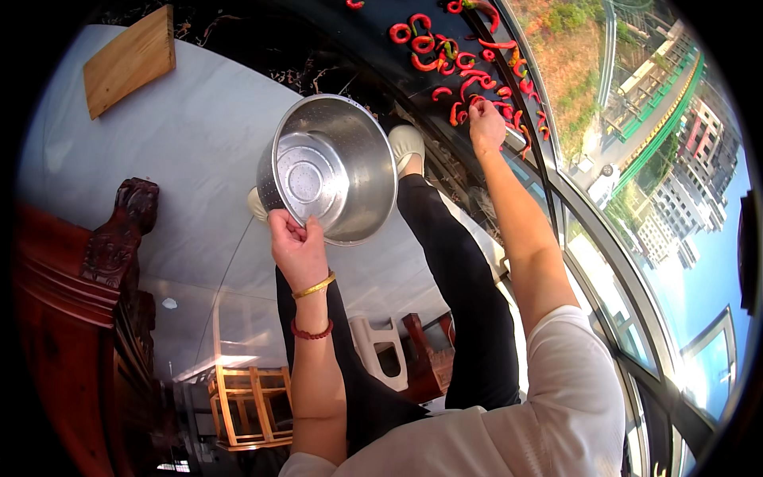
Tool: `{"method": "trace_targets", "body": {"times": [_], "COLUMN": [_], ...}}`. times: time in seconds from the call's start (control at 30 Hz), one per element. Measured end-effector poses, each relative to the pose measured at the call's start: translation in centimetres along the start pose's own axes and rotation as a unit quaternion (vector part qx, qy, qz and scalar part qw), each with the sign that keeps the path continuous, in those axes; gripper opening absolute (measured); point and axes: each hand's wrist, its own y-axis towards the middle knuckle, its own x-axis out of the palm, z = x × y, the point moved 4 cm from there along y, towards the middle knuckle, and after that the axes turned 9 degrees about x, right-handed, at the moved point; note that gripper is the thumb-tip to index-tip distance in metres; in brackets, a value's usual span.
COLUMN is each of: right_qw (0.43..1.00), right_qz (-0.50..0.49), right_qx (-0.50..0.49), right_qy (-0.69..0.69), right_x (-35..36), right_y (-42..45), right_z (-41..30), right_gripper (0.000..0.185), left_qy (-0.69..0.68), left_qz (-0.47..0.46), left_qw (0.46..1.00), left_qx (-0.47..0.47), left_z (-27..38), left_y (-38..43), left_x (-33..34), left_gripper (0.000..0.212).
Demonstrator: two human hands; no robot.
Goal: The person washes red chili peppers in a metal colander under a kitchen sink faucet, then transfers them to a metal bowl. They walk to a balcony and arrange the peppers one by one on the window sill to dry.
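My left hand (300,247) pinches the rim of a perforated stainless steel colander (363,191), tilted so that its inside faces me. No contents show on its ringed bottom. Out to the right, my right hand (487,126) reaches down among red chili peppers (423,43) spread over a dark window ledge (381,36). Its fingertips touch or nearly touch a pepper; whether they grip one I cannot tell. Many of the peppers are curled, and a few carry green or yellowish patches.
A window frame (596,232) curves along my right side. Left stands carved dark-red wooden furniture (65,286). A wooden board (131,62) lies far left on the pale tiled floor (197,137). Behind my legs are a light plastic stool (363,334) and a wooden rack-like frame (253,399).
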Motion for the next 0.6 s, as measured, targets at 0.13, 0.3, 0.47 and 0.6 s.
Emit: {"method": "trace_targets", "body": {"times": [0.13, 0.3, 0.47, 0.6], "right_qw": [0.998, 0.996, 0.997, 0.995], "right_qz": [-0.014, -0.016, -0.013, -0.011], "right_qx": [0.067, 0.08, 0.081, 0.09], "right_qy": [-0.001, -0.035, 0.013, 0.049], "right_x": [0.0, 0.7, 0.5, 1.1], "right_y": [-0.5, 0.4, 0.5, 0.8], "right_z": [0.9, 1.4, 2.5, 3.3], "right_gripper": [0.021, 0.021, 0.017, 0.016], "left_qy": [0.005, 0.027, 0.017, 0.042], "left_qz": [0.002, -0.007, 0.001, -0.005], "left_qw": [1.0, 0.999, 1.0, 0.999], "left_qx": [0.008, 0.035, 0.014, 0.025], "left_z": [-0.1, -0.5, -0.3, -0.4], "left_y": [0.0, 0.3, 0.0, 0.3], "left_x": [-0.2, -0.1, -0.4, -0.3], "left_gripper": [0.022, 0.022, 0.022, 0.022]}}
